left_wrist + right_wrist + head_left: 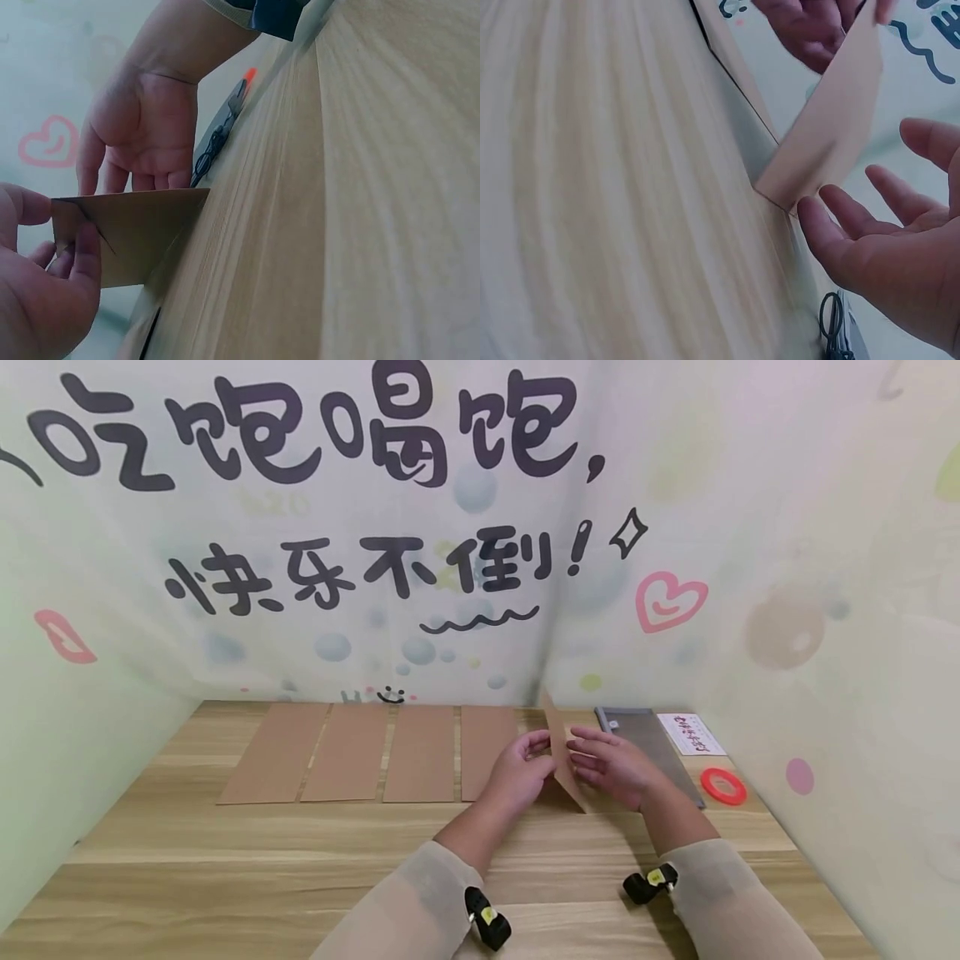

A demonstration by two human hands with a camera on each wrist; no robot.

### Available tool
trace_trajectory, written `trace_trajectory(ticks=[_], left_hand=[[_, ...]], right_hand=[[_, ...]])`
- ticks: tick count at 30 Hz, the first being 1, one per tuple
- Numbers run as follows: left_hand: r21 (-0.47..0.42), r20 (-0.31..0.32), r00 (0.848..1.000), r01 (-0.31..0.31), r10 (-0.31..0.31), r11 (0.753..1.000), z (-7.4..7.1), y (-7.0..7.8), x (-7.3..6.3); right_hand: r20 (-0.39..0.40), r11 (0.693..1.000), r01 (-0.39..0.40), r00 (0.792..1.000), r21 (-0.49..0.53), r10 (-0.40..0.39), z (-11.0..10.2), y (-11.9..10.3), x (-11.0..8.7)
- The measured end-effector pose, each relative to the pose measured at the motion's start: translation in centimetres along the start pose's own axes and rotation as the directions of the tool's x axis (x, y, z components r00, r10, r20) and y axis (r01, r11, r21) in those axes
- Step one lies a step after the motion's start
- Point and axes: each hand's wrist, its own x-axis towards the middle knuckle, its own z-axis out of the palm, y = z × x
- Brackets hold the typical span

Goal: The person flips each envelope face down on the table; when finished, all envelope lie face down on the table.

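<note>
A brown cardboard rectangle (562, 756) stands on its edge, slightly tilted, over the tabletop. My left hand (517, 768) pinches it near its upper edge, with a thumb and fingers on it in the left wrist view. On the other side of the cardboard is my right hand (611, 768), its fingers spread and loosely bent, fingertips close to the face of the sheet. The right wrist view shows the right hand (900, 232) with its palm facing the cardboard (829, 127) and nothing gripped.
Several flat cardboard rectangles (418, 756) lie in a row to the left. Toward the right are a grey pouch (656, 747), a white card (692, 734) with red writing and an orange-red ring (723, 786). A printed curtain (337, 660) hangs behind the wooden table (300, 877).
</note>
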Motion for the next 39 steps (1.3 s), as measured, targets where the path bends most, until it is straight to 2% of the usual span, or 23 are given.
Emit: trace_trajectory(ticks=[9, 22, 28, 39], left_hand=[[0.081, -0.058, 0.998, 0.041, -0.036, 0.996, -0.7, -0.7, 0.2], [0.174, -0.071, 0.995, 0.076, -0.064, 0.982, -1.1, -1.0, -0.2], [0.229, -0.049, 0.995, 0.092, -0.083, 0.969, -0.9, -0.9, -0.3], [0.268, -0.007, 0.997, 0.075, -0.075, 0.961, -1.2, -0.6, -0.6]], right_hand=[[-0.035, 1.0, 0.021, 0.999, 0.016, -0.02, -0.5, 0.1, 0.3], [-0.066, 1.0, 0.024, 0.998, -0.01, -0.025, -0.7, 0.0, 0.0], [-0.082, 0.999, 0.026, 0.996, -0.023, -0.028, -0.9, 0.2, 0.1], [-0.095, 0.999, 0.033, 0.995, -0.026, -0.035, -0.8, 0.1, 0.0]])
